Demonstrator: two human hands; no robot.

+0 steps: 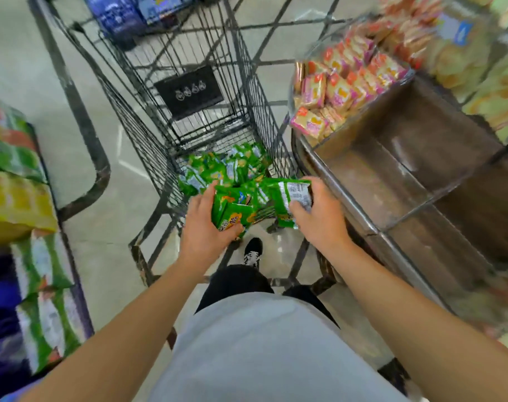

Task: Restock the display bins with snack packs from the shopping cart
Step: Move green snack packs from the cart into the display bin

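Both hands are down at the near end of the shopping cart, gathering up a bundle of green snack packs. My left hand has its fingers curled round the left side of the bundle, thumb pressing a pack with orange print. My right hand grips the right side, thumb lying on a pack turned so its white barcode panel faces up. Between the two hands the bundle sits squeezed together, just above the loose pile of green packs in the cart's basket. To the right, right beside the cart, stands the display bin, its near brown compartment showing bare bottom, and the far compartment holds pink and orange packs. On the left, shelves carry green and yellow bags, blurred.
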